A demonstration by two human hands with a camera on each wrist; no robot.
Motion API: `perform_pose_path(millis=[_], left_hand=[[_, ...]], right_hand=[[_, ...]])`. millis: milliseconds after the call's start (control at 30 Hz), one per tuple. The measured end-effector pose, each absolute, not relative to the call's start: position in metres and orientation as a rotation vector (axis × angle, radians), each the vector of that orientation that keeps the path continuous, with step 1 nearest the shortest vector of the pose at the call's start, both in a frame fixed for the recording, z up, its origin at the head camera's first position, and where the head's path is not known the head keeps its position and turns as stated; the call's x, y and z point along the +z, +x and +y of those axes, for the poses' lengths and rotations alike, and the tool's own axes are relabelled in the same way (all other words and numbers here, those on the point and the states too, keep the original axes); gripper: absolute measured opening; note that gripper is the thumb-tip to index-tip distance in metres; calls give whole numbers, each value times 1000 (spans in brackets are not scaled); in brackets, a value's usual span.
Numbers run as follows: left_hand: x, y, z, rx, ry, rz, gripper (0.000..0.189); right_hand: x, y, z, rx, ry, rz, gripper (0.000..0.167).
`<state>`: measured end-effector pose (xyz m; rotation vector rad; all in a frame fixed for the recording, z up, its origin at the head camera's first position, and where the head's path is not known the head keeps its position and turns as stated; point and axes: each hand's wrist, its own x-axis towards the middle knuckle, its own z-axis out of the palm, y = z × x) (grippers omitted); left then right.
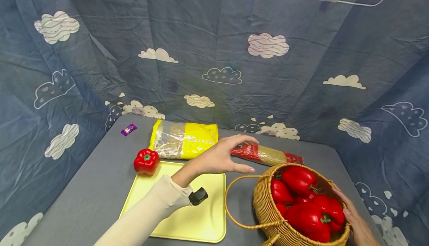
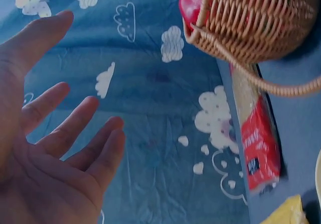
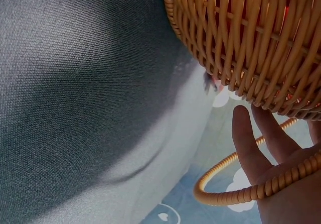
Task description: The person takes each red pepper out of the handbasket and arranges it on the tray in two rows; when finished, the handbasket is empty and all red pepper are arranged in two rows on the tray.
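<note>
A woven wicker basket point(image 1: 268, 216) holds several red bell peppers point(image 1: 299, 181). My right hand point(image 1: 356, 216) rests against the basket's right side near the rim. In the right wrist view its fingers point(image 3: 251, 143) reach up to the weave, fairly straight, and a handle point(image 3: 225, 199) loops across the hand. My left hand point(image 1: 221, 155) hovers left of the basket, thumb and fingers spread and holding nothing. Its open palm shows in the left wrist view. Below the left forearm lies a pale yellow tray point(image 1: 187, 220), partly hidden by the sleeve.
A single red bell pepper point(image 1: 146, 162) sits by the tray's far left corner. Behind the tray lies a yellow pasta bag point(image 1: 201, 134). A red-ended noodle packet point(image 1: 268, 155) lies behind the basket. A small purple wrapped sweet point(image 1: 129, 129) is at the far left.
</note>
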<state>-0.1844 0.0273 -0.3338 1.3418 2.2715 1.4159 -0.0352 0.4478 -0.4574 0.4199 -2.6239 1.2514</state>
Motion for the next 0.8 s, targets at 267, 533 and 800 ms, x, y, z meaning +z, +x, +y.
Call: perform_pose_path(millis=[267, 533, 800], left_hand=[[-338, -179, 57, 1368, 1420, 2145, 69], [-355, -169, 93, 1271, 1496, 2028, 68], [-372, -155, 119, 1215, 1475, 1890, 63]], right_hand=[[-460, -36, 450, 1228, 466, -2587, 54], [-458, -35, 448, 1297, 476, -2588, 53], [-459, -35, 449, 1280, 437, -2604, 53]])
